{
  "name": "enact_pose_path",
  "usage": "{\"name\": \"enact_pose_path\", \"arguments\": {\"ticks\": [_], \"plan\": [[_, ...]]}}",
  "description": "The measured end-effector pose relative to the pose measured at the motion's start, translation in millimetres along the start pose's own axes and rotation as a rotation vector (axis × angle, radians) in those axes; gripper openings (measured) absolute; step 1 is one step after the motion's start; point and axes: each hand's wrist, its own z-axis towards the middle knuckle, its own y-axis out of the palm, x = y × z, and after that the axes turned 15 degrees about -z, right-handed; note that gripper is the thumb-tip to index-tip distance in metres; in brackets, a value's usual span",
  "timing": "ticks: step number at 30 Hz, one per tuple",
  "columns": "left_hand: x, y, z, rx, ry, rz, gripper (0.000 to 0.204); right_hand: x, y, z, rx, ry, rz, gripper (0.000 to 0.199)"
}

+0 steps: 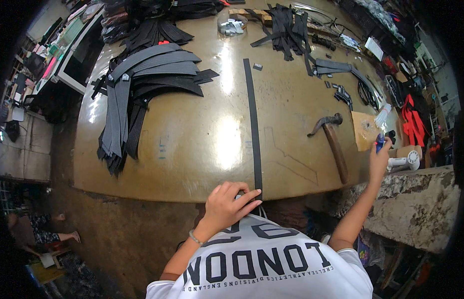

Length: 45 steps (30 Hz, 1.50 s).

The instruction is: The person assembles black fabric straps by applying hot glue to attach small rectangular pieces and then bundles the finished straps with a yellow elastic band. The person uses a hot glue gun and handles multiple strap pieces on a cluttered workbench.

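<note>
At table edge, left hand on black strap

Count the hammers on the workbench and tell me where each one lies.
1. The hammer lies on the right part of the workbench, head away from the person, between the long black strap and the right hand. Others may be hidden among the clutter.

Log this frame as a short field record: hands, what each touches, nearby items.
left hand: pressing the near end of a long black strap at the table edge
right hand: stretched out right, gripping a small blue object, kind unclear
surface: glossy brown table
beside strap: hammer, lying to its right, untouched
far left: fanned pile of dark straps
</note>
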Motion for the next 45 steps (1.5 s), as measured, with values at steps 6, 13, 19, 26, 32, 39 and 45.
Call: {"name": "enact_pose_path", "arguments": {"ticks": [6,13,19,26,32,39,45], "plan": [[0,0,-1,0.009,0.003,0.005,0.032,-89,-72,-29,-0.514,0.017,0.806,0.035],[1,-2,0,-0.002,-0.009,-0.028,0.026,-179,-52,-55,-0.834,-0.712,0.65,0.039],[0,-3,2,-0.001,-0.022,-0.056,0.023,-195,-43,-50,-0.852,-0.842,0.535,0.036],[3,-2,2,-0.018,-0.04,-0.024,0.029,-196,-32,-45,-0.755,-0.923,0.55,0.038],[3,-2,4,-0.001,-0.029,-0.015,0.028,-211,-44,-45,-0.552,-1.006,0.395,0.036],[3,-4,4,-0.04,-0.043,0.011,0.025,-98,-23,-18,-0.045,-0.04,0.436,0.048],[0,-3,5,-0.037,-0.016,0.007,0.024,-15,-22,-6,-0.353,0.216,-0.358,0.071]]}}
